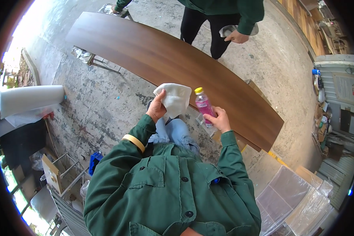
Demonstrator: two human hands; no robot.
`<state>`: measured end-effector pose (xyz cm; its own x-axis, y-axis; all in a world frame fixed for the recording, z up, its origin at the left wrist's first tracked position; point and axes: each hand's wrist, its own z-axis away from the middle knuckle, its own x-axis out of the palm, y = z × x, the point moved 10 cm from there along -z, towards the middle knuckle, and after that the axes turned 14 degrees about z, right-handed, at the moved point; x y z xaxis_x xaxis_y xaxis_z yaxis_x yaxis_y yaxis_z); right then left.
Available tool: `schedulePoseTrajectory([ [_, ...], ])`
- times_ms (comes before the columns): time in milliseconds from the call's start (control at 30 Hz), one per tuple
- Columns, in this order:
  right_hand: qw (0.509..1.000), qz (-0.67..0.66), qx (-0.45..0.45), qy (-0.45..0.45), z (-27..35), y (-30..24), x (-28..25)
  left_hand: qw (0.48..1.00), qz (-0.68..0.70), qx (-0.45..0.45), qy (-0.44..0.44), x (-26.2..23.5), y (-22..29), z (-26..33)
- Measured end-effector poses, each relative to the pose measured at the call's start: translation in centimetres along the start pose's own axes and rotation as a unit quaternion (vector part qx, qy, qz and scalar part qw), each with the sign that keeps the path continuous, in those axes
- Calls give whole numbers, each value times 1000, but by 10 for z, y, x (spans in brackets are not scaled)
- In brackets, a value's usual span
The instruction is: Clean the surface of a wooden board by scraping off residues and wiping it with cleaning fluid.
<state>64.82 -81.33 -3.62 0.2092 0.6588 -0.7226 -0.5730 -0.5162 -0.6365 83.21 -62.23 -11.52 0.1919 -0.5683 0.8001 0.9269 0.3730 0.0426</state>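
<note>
My left hand (157,107) grips a folded white cloth (177,100), which spreads out to the right of the fingers. In my right hand (221,120) is a clear plastic bottle (203,104) with a yellow cap and a pink label, held nearly upright and leaning left. The cap looks to be on. Both hands are in front of my body, a little apart, by the near edge of a long brown wooden panel (157,55). The panel lies flat on supports, its surface smooth and dark.
Across the panel stands a person (220,8) in a green sleeve, with a pale cloth (227,30) in one hand. A foil-covered trestle (82,54) supports the panel's left end. A white roll (31,100) lies left; plastic-wrapped packages (289,188) stand at the lower right.
</note>
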Motion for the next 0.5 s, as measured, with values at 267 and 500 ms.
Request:
schedulePoseTrajectory([
  [267, 948, -246, 90, 179, -42, 87, -16, 908, -273, 308, 74, 4, 117, -6],
  [500, 878, -373, 162, 252, -72, 140, -1, 659, -679, 316, -68, 27, -19, -78],
])
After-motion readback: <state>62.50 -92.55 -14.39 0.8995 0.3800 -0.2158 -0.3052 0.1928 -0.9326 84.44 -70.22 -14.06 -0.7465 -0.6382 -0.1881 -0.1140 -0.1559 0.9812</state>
